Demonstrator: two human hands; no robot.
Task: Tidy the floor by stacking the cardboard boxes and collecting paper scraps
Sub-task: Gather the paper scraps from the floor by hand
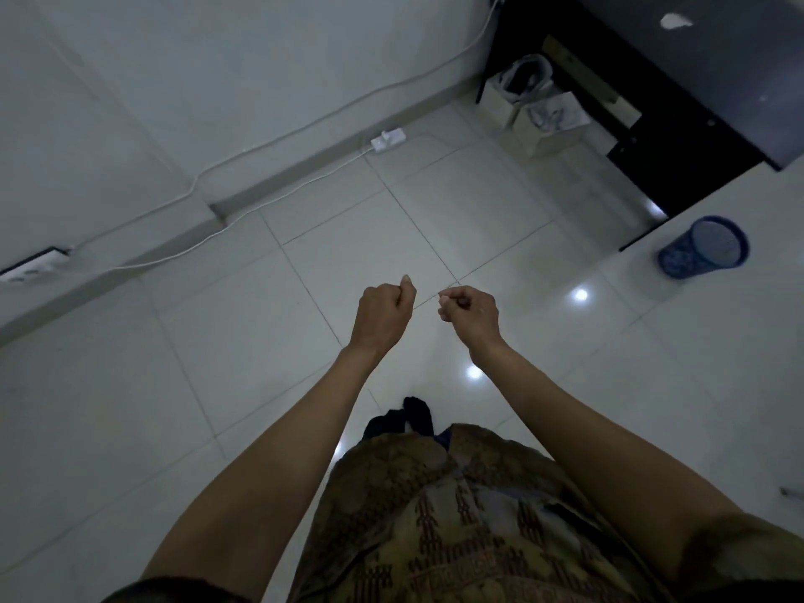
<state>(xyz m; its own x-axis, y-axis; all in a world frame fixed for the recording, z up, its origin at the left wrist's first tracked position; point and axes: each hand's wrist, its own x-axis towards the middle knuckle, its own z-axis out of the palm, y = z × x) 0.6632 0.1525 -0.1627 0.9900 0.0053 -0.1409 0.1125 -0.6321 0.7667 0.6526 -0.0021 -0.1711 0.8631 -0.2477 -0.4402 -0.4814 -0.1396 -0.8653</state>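
— White glossy tiles (pixel 435 202) fill the view. What do the hands do above them?

— Both are stretched forward, near each other but apart. The left hand (pixel 383 313) has its fingers curled into a loose fist with the thumb on top, and nothing shows inside it. The right hand (pixel 467 311) is also curled, fingertips pressed to the thumb; whether it pinches something small cannot be told.

— And the boxes and paper scraps?

— They cannot be made out on the floor. Taking the blue bin (pixel 705 248) as landmark: it stands right of the hands, beside a dark desk (pixel 678 124). Left of the bin, under the desk, stand two pale paper bags (pixel 544 119). Far left of the bin, a white cable (pixel 261 198) runs along the wall's foot.
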